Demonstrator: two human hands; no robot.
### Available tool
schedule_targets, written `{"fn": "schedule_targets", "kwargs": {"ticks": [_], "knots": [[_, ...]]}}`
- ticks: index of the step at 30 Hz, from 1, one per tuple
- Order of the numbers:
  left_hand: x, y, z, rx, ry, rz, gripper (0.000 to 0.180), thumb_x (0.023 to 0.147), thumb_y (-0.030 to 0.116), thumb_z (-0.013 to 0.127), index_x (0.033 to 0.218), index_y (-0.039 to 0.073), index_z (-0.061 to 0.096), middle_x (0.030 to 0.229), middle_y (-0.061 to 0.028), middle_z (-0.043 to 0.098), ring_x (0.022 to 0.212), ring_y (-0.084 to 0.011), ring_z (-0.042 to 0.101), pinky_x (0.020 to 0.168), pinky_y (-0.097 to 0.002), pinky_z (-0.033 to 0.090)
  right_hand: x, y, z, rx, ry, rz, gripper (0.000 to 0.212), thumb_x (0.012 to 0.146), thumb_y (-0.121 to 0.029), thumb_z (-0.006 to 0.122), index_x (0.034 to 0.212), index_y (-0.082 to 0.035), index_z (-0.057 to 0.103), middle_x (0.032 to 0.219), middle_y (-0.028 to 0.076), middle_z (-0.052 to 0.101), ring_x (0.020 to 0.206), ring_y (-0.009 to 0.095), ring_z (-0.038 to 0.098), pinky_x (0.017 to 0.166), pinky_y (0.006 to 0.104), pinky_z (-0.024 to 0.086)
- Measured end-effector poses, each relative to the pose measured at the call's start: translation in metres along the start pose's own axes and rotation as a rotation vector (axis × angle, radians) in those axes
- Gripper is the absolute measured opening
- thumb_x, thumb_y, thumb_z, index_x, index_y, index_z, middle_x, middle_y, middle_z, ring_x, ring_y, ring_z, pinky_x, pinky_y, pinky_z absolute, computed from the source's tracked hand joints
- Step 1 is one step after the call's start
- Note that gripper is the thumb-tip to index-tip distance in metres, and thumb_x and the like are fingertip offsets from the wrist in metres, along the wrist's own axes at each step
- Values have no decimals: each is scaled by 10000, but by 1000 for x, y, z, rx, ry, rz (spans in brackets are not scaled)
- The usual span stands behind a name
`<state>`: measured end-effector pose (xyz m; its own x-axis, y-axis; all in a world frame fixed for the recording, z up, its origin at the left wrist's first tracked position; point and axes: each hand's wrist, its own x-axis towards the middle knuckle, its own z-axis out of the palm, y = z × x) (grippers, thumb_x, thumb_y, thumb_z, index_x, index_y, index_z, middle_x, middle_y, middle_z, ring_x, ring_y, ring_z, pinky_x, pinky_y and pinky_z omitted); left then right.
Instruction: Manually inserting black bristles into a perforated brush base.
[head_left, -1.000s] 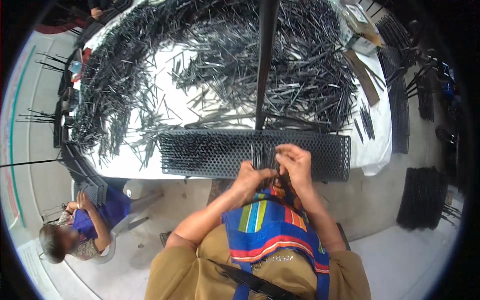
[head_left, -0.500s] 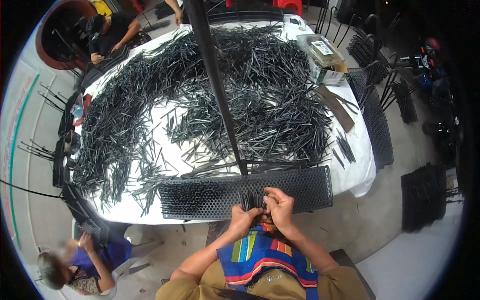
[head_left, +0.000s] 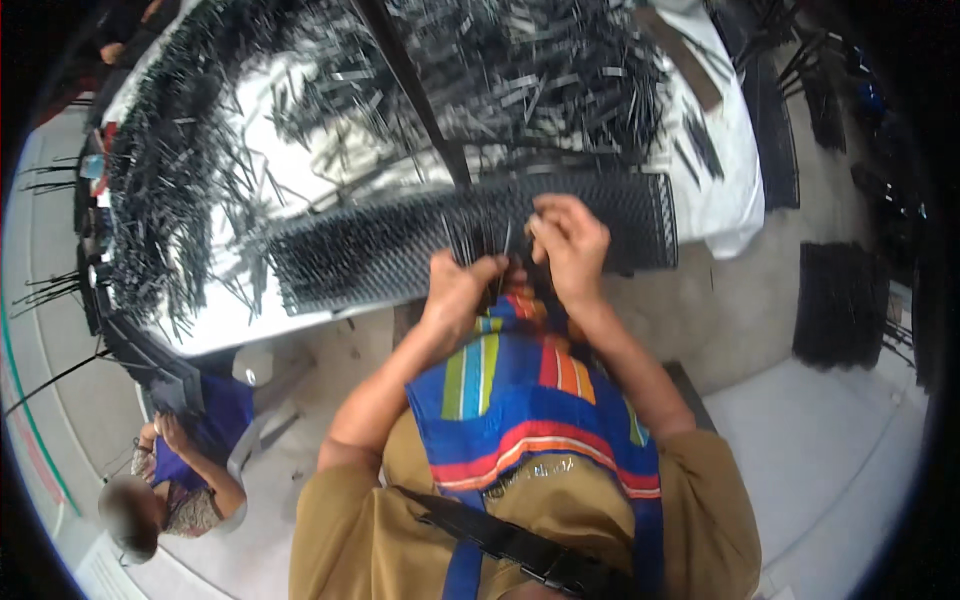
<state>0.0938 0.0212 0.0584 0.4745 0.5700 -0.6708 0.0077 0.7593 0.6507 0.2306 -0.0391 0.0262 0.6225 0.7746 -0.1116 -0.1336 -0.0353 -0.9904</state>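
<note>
My left hand (head_left: pixel 455 295) is closed around a bunch of thin black strips (head_left: pixel 472 235), which stand up fanned above the thumb. Just to its right, my right hand (head_left: pixel 578 250) is raised with thumb and fingertips pinched together; motion blur hides what they hold, if anything. Both hands are at the near edge of a long black perforated panel (head_left: pixel 625 225), lying along the table's front edge. Its left part is densely filled with black strips (head_left: pixel 335 255), while bare holes show toward the right end.
A large heap of loose black strips (head_left: pixel 400 95) covers the white-clothed table (head_left: pixel 250 110). A dark pole (head_left: pixel 405 80) slants down to the panel's far edge. A brown flat strip (head_left: pixel 685 60) lies at right. Another person (head_left: pixel 190 470) sits at lower left.
The view has tilted down, so the table sits higher in the picture. My right hand has moved slightly away from the bunch. My left hand keeps its hold on the strips.
</note>
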Motion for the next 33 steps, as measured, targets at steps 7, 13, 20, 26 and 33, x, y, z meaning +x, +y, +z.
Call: {"fn": "schedule_targets", "kwargs": {"ticks": [7,13,20,26,33], "knots": [[13,-23,-7,-7,-36,-18,113,853,-22,564,921,-49,651,779,-127,678,600,-190,660,532,-286,549,4,18,-4,176,-39,319,133,848,-30,641,960,28,601,755,65,645,525,84,575,471,201,454],[5,-32,-8,26,-77,42,108,851,-27,572,922,-47,651,797,-110,682,630,-177,668,550,-276,555,3,15,-13,157,-218,494,74,846,-72,672,883,-7,663,661,7,613,467,50,523,431,182,393],[4,-24,-7,-91,69,-77,76,841,-31,591,886,-54,648,794,-135,679,648,-201,677,561,-295,568,17,8,-23,83,23,109,42,828,-28,682,859,0,676,673,7,620,499,43,504,455,182,385],[7,-17,-2,-93,49,-181,64,831,-32,604,866,-59,651,813,-152,689,636,-198,673,551,-301,564,40,10,-13,-92,134,-318,61,815,2,704,872,-8,686,746,-8,625,547,30,501,492,174,388],[8,-17,-7,-103,32,-184,102,839,-40,592,927,-62,638,844,-162,688,664,-206,675,565,-300,581,48,16,-13,-219,62,-427,76,822,5,708,893,16,686,806,26,644,606,43,556,509,180,452]]}}
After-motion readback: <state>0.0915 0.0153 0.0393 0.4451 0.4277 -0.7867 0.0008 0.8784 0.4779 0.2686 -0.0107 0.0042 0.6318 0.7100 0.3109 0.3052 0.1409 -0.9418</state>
